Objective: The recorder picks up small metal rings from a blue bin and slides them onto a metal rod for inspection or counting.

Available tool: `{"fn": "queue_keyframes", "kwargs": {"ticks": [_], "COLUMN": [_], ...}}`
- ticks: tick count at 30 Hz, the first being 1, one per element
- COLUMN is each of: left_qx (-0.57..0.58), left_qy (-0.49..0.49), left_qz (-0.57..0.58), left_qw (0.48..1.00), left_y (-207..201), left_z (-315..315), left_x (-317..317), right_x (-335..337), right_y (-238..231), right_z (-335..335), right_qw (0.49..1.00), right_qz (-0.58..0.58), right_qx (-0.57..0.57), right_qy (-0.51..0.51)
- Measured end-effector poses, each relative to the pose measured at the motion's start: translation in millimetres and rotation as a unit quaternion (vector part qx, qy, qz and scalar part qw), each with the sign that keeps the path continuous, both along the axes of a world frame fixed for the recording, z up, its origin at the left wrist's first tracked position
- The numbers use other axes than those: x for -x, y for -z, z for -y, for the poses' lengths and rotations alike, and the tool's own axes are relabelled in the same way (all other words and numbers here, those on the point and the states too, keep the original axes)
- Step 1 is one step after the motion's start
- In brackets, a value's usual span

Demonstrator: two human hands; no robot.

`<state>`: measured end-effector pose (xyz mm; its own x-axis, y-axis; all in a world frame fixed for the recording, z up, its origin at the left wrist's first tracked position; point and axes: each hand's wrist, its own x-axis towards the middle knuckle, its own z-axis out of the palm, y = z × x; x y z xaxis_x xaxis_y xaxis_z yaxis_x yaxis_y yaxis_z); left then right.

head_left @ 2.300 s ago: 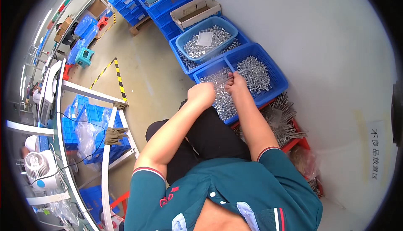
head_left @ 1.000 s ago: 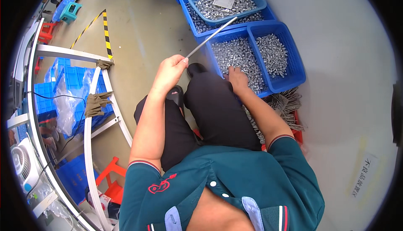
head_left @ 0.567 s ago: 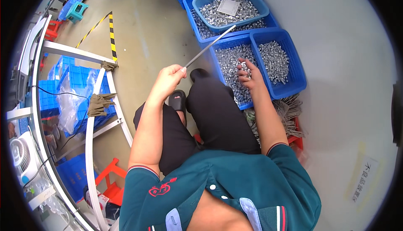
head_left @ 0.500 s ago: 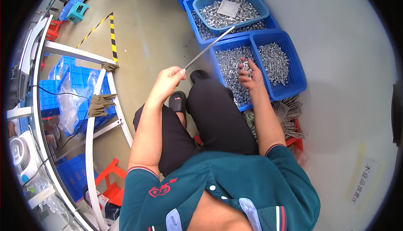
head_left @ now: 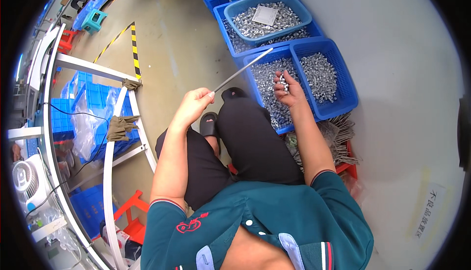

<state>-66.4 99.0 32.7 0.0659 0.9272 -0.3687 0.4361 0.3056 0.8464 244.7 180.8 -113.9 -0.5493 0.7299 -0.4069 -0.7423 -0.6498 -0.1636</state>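
Note:
My left hand is closed around one end of a thin grey metal rod. The rod slants up and to the right, its free tip over the edge of a blue basket. My right hand is cupped, palm up, above that basket, with several small silvery ring-like metal parts in its fingers. Loose parts of the same kind fill the basket below. A gap separates the rod's tip from my right fingers.
Another blue basket of metal parts adjoins on the right. Behind stands a light-blue basket with a white card. Bundled thin metal rods lie by my right forearm. A white frame stands left; a wall runs along the right.
The rod has swung lower, its tip now nearer my right hand. My left hand has dropped slightly. My right hand has shifted a little, still holding metal parts.

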Motion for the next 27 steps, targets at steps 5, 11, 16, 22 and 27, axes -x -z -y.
{"fn": "queue_keyframes", "kwargs": {"ticks": [5, 11, 16, 22, 27], "left_qx": [-0.009, -0.014, -0.027, -0.04, -0.038], "left_qy": [0.028, 0.033, 0.026, 0.022, 0.035], "left_qz": [-0.031, -0.055, -0.063, -0.063, -0.073], "left_qw": [0.999, 0.998, 0.997, 0.997, 0.996], "left_y": [3, -5, -3, -5, -7], "left_z": [7, 13, 19, 25, 32], "left_x": [7, 8, 14, 13, 13], "right_x": [10, 4, 10, 7, 10], "right_y": [-33, -24, -40, -45, -55], "right_z": [4, 3, 10, 12, 22], "right_qw": [0.997, 0.997, 0.993, 0.989, 0.99], "right_qz": [0.064, 0.078, 0.119, 0.141, 0.136], "right_qx": [0.038, -0.003, -0.005, -0.042, -0.023], "right_qy": [0.019, -0.02, -0.028, -0.018, 0.028]}}
